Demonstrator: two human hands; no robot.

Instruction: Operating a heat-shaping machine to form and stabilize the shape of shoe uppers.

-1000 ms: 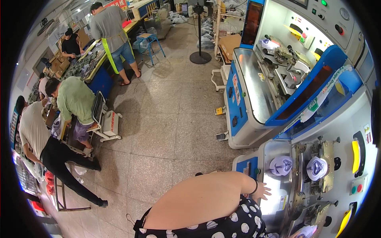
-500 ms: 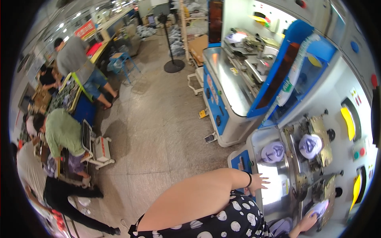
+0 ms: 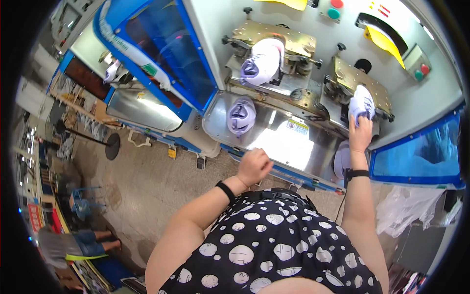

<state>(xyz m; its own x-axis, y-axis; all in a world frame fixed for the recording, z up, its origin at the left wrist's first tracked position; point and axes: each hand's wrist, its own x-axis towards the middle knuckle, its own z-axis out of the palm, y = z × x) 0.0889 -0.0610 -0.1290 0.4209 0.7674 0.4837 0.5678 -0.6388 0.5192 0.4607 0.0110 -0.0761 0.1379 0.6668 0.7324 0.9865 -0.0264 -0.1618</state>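
My right hand (image 3: 361,132) grips a pale lavender sneaker (image 3: 362,100) at its collar, by the right-hand brass-coloured clamp station (image 3: 360,81). Whether the clamp holds that shoe, I cannot tell. Loosely curled, with nothing visible in it, my left hand (image 3: 254,167) hovers by the front edge of the metal shelf (image 3: 267,134). At the left clamp station (image 3: 293,41) sits another lavender sneaker (image 3: 264,61), opening toward me. A third sneaker (image 3: 241,116) stands on the shelf's left part. Beside my right wrist, one more lavender shoe (image 3: 341,159) is partly hidden.
Blue framed panels (image 3: 166,54) flank the machine at left, with another blue panel (image 3: 418,147) at right. Red and green buttons (image 3: 335,7) and yellow guards (image 3: 384,44) are on its back wall. A neighbouring machine (image 3: 142,110), a pole stand (image 3: 112,146) and a person (image 3: 68,245) are at left.
My view has swung right to face the machine. My left hand has gone from spread fingers at the shelf edge to curled. My right hand still holds the sneaker at the right station.
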